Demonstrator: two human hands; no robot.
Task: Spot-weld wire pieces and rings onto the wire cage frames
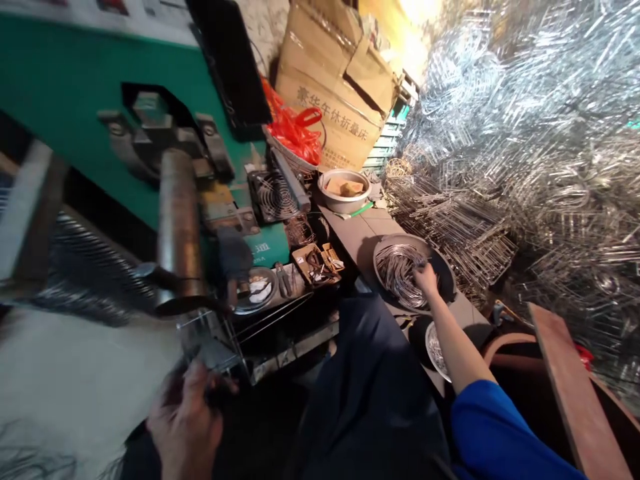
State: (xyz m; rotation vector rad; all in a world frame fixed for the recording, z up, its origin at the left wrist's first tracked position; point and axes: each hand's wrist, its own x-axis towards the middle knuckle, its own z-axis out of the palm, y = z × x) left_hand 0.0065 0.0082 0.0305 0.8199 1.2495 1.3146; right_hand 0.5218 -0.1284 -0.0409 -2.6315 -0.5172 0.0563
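Observation:
My right hand (426, 279) reaches into a round dark basin (447, 267) on the right, its fingers closed at the edge of a coil of metal wire rings (400, 270). What exactly the fingers hold is too small to tell. At the lower left, my left hand (186, 410) is blurred, near a small wire frame (215, 343) below the green machine (75, 87); its fingertips are smeared and any held item cannot be made out. A metal cylinder (180, 227) juts from the machine above that hand.
Big heaps of bent wire pieces (550, 133) fill the right. A bowl with cardboard (345, 191), a cardboard box (333, 87) and a red bag (300, 133) stand ahead. A small box of metal parts (317, 265) lies mid-left; a wooden board (575, 393) leans lower right.

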